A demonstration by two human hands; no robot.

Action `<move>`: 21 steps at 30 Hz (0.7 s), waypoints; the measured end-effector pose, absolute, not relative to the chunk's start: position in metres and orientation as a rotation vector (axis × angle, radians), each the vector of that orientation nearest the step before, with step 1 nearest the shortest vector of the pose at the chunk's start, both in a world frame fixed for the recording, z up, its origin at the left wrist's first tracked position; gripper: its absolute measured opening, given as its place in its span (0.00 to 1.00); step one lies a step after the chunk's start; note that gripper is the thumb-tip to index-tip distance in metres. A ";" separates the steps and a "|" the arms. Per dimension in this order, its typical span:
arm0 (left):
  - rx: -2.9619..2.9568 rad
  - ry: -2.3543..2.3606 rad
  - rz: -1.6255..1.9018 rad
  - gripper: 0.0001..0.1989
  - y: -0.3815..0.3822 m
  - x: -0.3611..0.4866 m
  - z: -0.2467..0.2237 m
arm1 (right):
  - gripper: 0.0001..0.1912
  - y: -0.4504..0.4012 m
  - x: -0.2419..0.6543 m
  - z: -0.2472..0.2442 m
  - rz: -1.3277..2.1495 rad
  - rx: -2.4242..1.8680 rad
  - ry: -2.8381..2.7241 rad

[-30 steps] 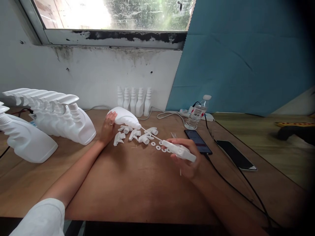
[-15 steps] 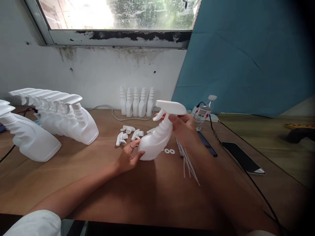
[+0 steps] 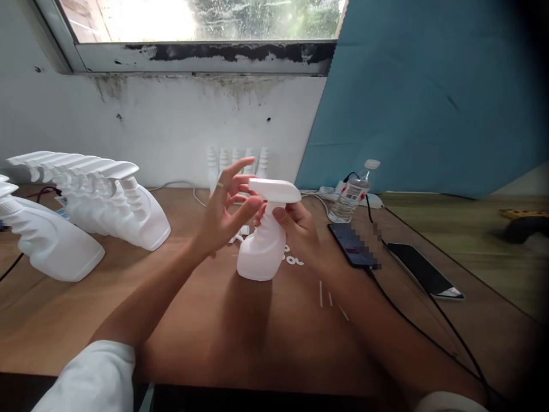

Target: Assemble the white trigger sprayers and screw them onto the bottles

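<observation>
A white spray bottle point(image 3: 259, 252) with its trigger head point(image 3: 277, 190) on top is near the middle of the table, almost upright. My right hand point(image 3: 302, 229) grips it round the neck, the thumb pressed just under the head. Beside the nozzle end, my left hand point(image 3: 227, 212) is open with its fingers spread; whether a fingertip touches the head I cannot tell. Partly hidden behind my left hand and the bottle lie loose trigger heads point(image 3: 244, 230). Small white rings point(image 3: 294, 260) lie behind the bottle, and thin white tubes point(image 3: 321, 294) show beside my right forearm.
At the left stands a row of spray bottles point(image 3: 150, 220) with heads fitted, and another bottle point(image 3: 64, 252) nearer me. Several headless bottles point(image 3: 262, 163) stand against the wall. To the right are a water bottle point(image 3: 349, 197), a phone point(image 3: 349, 243), a dark flat device point(image 3: 422, 269) and cables.
My left hand has let go of the bottle's base and risen to beside the trigger head, fingers spread. The bottle has moved slightly left and turned more upright in my right hand.
</observation>
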State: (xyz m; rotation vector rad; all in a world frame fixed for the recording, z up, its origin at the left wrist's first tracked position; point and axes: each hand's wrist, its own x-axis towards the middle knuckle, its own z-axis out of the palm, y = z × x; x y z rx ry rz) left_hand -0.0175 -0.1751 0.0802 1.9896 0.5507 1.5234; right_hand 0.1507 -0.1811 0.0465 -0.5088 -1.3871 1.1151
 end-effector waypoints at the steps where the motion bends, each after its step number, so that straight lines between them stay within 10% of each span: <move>1: 2.032 0.581 1.470 0.24 -0.175 -0.017 0.093 | 0.16 -0.182 0.149 0.046 1.098 -0.516 -1.401; 21: 2.015 0.573 1.368 0.14 -0.169 -0.025 0.103 | 0.18 -0.186 0.147 0.044 1.170 -0.478 -1.487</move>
